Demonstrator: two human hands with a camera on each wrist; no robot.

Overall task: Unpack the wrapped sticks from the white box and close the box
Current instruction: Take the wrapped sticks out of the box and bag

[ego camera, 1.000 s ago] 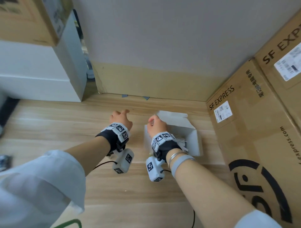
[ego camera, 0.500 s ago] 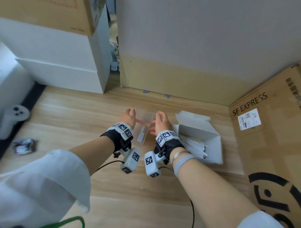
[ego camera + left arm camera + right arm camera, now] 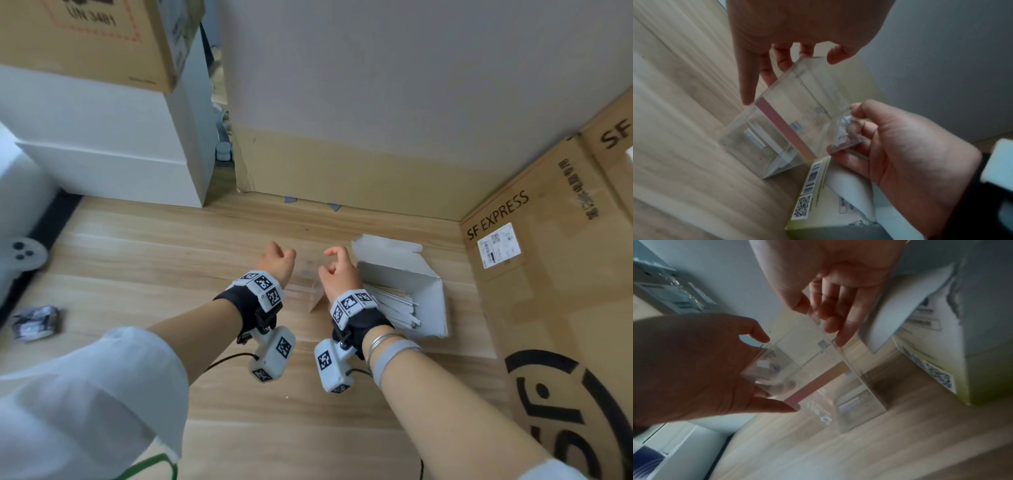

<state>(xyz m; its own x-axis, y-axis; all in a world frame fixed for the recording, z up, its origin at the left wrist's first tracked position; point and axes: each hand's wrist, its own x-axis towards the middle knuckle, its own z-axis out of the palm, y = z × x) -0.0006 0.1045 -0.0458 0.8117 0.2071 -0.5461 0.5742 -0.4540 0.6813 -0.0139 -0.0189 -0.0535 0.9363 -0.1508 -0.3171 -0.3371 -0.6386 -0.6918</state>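
Note:
The white box [image 3: 428, 291] lies open on the wooden table, lid flap up, with several wrapped sticks [image 3: 394, 306] inside. Just left of it, both hands hold a clear plastic box [image 3: 305, 284] with a pink strip [image 3: 783, 129]; its lower corner is down at the tabletop. My left hand [image 3: 279, 255] grips one end, thumb and fingers spread round it [image 3: 789, 76]. My right hand [image 3: 334, 257] pinches the other end's clear flap [image 3: 818, 321]. The white box's barcode label [image 3: 812, 178] shows beside the clear box.
Big SF Express cartons [image 3: 548, 274] wall off the right side. A tall cardboard panel [image 3: 342, 171] stands behind. White boxes [image 3: 102, 154] are stacked at the back left. A white controller [image 3: 20, 255] and a crumpled wrapper [image 3: 34, 322] lie at far left.
A second ago my right hand was at the white box's rim and my left hand held nothing. Both hands then closed on the clear plastic box, left of the white box.

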